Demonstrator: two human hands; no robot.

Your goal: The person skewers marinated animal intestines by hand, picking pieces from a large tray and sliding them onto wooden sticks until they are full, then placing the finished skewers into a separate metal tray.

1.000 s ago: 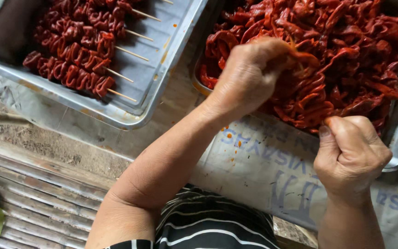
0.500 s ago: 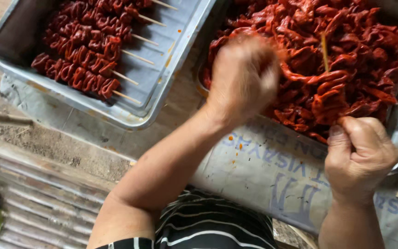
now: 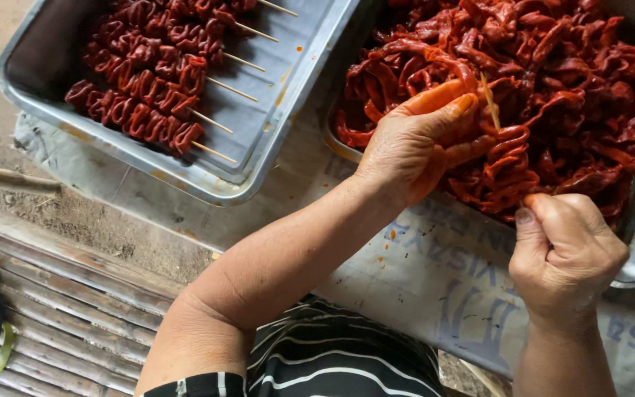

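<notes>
Threading in hand: right hand fists the thin bamboo skewer over the steel tray of red marinated meat strips, left hand fingers pinch a strip; next fold likely needs steady alignment.

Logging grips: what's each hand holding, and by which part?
Right hand grips the skewer at its lower end; left hand pinches a meat strip threaded on it.
</notes>
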